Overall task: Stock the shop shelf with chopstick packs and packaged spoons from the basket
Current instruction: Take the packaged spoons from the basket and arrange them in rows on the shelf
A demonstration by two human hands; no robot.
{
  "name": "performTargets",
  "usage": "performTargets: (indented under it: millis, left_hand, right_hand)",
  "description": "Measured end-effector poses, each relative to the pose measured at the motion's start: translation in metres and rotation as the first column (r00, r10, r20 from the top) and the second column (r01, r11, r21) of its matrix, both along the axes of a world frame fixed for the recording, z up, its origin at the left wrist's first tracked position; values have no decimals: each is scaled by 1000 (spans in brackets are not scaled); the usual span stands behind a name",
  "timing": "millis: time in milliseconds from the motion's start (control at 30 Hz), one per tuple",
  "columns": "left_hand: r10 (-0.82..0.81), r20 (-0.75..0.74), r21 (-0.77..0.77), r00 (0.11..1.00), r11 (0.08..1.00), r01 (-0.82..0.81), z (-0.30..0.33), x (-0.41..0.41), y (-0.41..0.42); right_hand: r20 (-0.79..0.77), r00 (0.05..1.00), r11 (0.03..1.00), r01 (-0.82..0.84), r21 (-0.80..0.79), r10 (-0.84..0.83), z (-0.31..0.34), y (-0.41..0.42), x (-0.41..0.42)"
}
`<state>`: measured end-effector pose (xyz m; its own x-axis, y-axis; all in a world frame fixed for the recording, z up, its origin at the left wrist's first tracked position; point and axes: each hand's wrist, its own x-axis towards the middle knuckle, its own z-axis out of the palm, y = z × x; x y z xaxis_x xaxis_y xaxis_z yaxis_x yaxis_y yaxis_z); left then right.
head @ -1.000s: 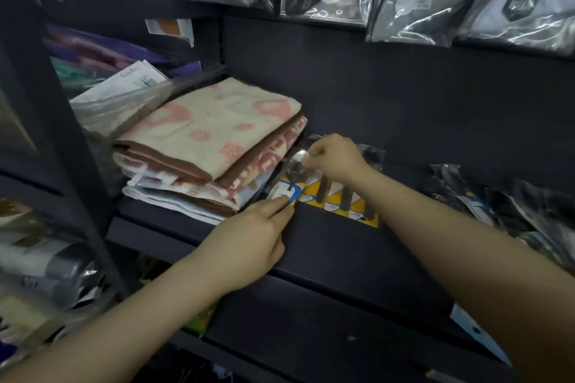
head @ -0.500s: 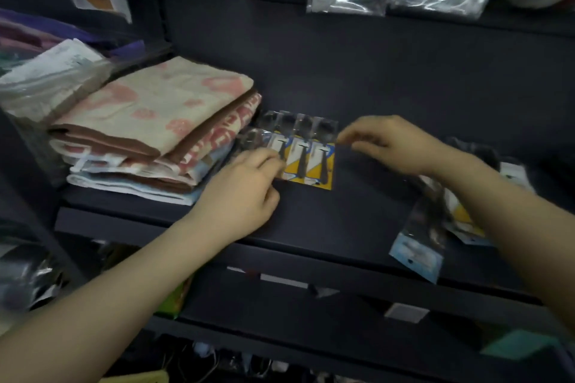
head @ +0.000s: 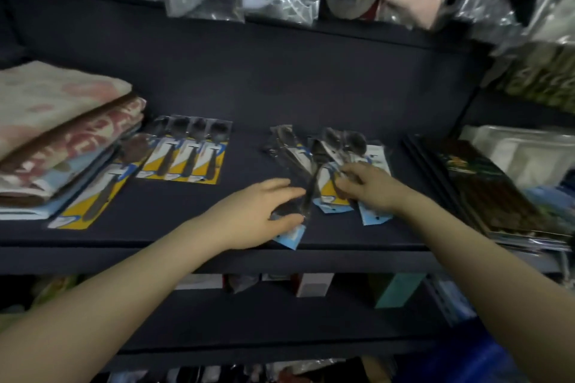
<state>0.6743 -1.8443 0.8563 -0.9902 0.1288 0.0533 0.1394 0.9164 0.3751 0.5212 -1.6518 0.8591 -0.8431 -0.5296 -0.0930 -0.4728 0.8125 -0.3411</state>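
Spoons in clear sleeves with yellow-and-blue backing cards lie loose mid-shelf, a heap of several packs overlapping at odd angles on the dark shelf board. Further left, a tidy row of four matching spoon packs sits flat, with one more pack angled beside the folded pink-and-cream towels. Dark flat chopstick packs are stacked at the right end. Your left hand is half open, thumb and fingers closing lightly on the lower end of one sleeve that slants toward the shelf edge, its blue card corner poking out below the palm. Your right hand has fingers curled, pinching into the heap near the card ends; which pack it has is not clear through the blur. To do this step well, lift one sleeve clear before sliding it, since the film likely drags its neighbours along. Lay each pack bowl-end to the back, edges touching the existing row, and keep card bottoms back from the shelf lip.
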Motion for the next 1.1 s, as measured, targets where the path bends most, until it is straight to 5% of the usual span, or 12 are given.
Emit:
performTargets:
  millis: [100,200,467,567,633,733,800,867,933,1100]
  left_hand:
    - [9,94,3,996,1000,-10,-4,-15,11]
    - [27,149,-43,989,999,-21,-8,-28,19]
    - [209,-24,-199,978,957,-210,-5,-48,37]
    - [314,-9,-84,949,946,-314,7,-57,40]
    - [340,92,109,936,931,-349,15,-59,42]
    - [388,222,519,895,729,-445,19,-63,42]
    - [347,320,765,882,455,-456,19,-64,42]
    - [278,334,855,900,312,-414,16,-65,40]
    - [256,293,841,921,389,-376,9,-65,35]
    - [289,77,468,954,834,-291,11,-60,23]
  right_hand:
    - [-28,988,977,146,-156,-152,-1,0,-7]
    - [-139,950,960,278,-29,-279,1,-1,-14]
    - [-274,956,980,147,134,-106,14,-2,-15]
    - [-76,990,993,117,-11,-118,16,2,-17]
    - [134,985,952,142,-271,-109,19,3,-14]
    - [331,943,782,234,-577,-38,25,-3,-2]
    - [306,951,795,150,-588,47,23,-14,6]
    - [199,973,868,-2,-497,116,18,-25,11]
    - [27,989,941,-133,-311,149,14,-30,7]
    - [-131,945,950,-282,137,300,9,-31,-1]
